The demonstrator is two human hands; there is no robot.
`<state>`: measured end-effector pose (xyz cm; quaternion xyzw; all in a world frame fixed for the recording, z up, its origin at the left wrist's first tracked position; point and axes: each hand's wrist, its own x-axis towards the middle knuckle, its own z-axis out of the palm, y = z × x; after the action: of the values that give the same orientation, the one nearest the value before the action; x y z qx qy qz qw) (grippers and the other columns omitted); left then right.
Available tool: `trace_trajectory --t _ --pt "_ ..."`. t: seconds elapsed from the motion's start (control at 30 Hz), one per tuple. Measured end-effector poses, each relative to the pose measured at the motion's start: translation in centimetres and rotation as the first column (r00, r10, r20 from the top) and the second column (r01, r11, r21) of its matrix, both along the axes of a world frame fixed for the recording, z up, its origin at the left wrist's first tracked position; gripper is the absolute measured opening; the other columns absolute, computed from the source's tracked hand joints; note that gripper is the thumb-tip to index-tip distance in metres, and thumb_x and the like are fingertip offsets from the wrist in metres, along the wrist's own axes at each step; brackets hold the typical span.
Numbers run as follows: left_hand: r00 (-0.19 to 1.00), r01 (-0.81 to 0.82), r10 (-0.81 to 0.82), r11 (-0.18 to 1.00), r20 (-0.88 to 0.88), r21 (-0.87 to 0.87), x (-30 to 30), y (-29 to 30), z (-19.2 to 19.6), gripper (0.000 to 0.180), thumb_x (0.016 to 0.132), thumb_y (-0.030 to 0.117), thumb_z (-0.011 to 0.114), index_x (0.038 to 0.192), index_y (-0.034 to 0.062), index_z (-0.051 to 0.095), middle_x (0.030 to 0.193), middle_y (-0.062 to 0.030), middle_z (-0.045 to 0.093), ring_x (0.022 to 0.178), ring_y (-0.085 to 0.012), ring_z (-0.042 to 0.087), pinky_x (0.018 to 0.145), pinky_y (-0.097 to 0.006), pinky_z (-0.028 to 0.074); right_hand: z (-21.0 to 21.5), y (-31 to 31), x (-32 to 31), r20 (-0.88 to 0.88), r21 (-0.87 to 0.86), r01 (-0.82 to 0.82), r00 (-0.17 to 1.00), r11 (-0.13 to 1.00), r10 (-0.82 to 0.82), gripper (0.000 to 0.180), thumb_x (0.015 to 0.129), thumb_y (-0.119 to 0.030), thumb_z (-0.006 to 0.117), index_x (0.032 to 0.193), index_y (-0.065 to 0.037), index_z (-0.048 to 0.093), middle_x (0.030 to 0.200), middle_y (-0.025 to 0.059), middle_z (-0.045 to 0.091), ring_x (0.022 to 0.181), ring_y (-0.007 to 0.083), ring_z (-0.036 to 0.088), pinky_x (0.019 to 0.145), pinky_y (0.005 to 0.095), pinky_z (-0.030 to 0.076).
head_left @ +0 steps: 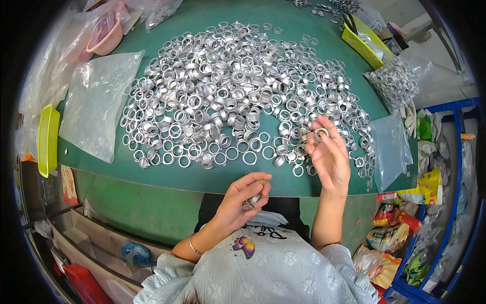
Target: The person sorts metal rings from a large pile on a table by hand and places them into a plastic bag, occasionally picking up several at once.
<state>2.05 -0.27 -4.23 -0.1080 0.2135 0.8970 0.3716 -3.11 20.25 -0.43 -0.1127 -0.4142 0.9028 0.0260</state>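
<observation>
A broad heap of silvery metal rings (pixel 223 76) covers the middle of the green table (pixel 202 177). Close to the near table edge, my left hand (pixel 244 196) curls its fingers around a few metal rings (pixel 250 202). Raised over the right part of the heap, my right hand (pixel 329 152) pinches one metal ring (pixel 321 134) between thumb and fingers. Several loose rings lie flat along the heap's near side, between my two hands.
Clear plastic bags (pixel 101 101) lie left, another bag (pixel 391 152) right. A bag full of rings (pixel 394 83) sits beside a yellow-green basket (pixel 367 43). A pink basin (pixel 105 38) stands far left; a second yellow-green basket (pixel 48 141) is at the left edge. Blue shelving (pixel 440 243) holds packages.
</observation>
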Motion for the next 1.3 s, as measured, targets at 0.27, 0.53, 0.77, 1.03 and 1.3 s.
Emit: trace_trajectory --t 0.27,0.53,0.77,1.03,1.3 --pt "0.999 0.028 -0.028 1.0 -0.045 0.002 0.1 -0.1 0.1 0.025 0.09 0.007 0.048 0.114 0.0012 0.052 0.075 -0.005 0.048 0.053 -0.0075 0.038 0.037 -0.016 0.024 -1.0 -1.5 -3.5 -0.215 0.976 0.216 0.972 0.0 0.093 0.02 0.074 -0.007 0.067 0.094 -0.004 0.065 0.08 0.0079 0.052 0.068 0.0191 0.05 0.061 0.0302 0.039" --pt "0.998 0.021 -0.021 1.0 -0.059 0.009 -0.1 0.0 0.5 0.025 0.09 0.008 0.046 0.113 -0.0007 0.051 0.072 -0.0038 0.047 0.052 -0.0064 0.039 0.037 -0.017 0.025 -1.5 -1.9 -4.8 -0.031 0.922 0.103 0.98 -0.373 0.194 0.029 0.071 -0.021 0.071 0.091 -0.001 0.064 0.08 0.0115 0.055 0.078 0.0282 0.054 0.074 0.0379 0.035" --pt "0.999 0.002 -0.003 1.0 -0.045 -0.005 -0.1 -0.4 0.3 0.025 0.09 0.008 0.046 0.113 0.0001 0.051 0.072 -0.0037 0.047 0.053 -0.0067 0.039 0.038 -0.017 0.025 -0.6 1.1 -1.9 0.014 0.598 -0.175 0.978 0.782 0.208 0.032 0.088 -0.032 0.058 0.093 0.0 0.057 0.079 0.0041 0.055 0.061 0.011 0.046 0.056 0.0241 0.039" --pt "0.997 0.02 -0.019 1.0 -0.073 0.013 -0.2 0.1 0.2 0.024 0.09 0.008 0.047 0.113 0.0006 0.051 0.072 -0.004 0.048 0.053 -0.0075 0.04 0.038 -0.018 0.025 -0.6 0.8 0.9 -0.126 0.118 -0.292 0.944 0.949 0.306 0.038 0.086 -0.036 0.058 0.102 -0.002 0.052 0.081 0.0082 0.057 0.059 0.0096 0.044 0.052 0.0199 0.036" --pt "0.998 0.021 -0.024 0.999 -0.064 -0.033 -0.1 0.1 0.3 0.024 0.089 0.007 0.047 0.112 0.0013 0.051 0.072 -0.0047 0.044 0.053 -0.0089 0.037 0.037 -0.018 0.024 0.2 0.0 2.1 -0.123 0.273 -0.237 0.953 0.932 0.278 0.043 0.076 -0.031 0.071 0.102 -0.003 0.053 0.086 0.0051 0.06 0.068 0.0059 0.051 0.056 0.0167 0.038"
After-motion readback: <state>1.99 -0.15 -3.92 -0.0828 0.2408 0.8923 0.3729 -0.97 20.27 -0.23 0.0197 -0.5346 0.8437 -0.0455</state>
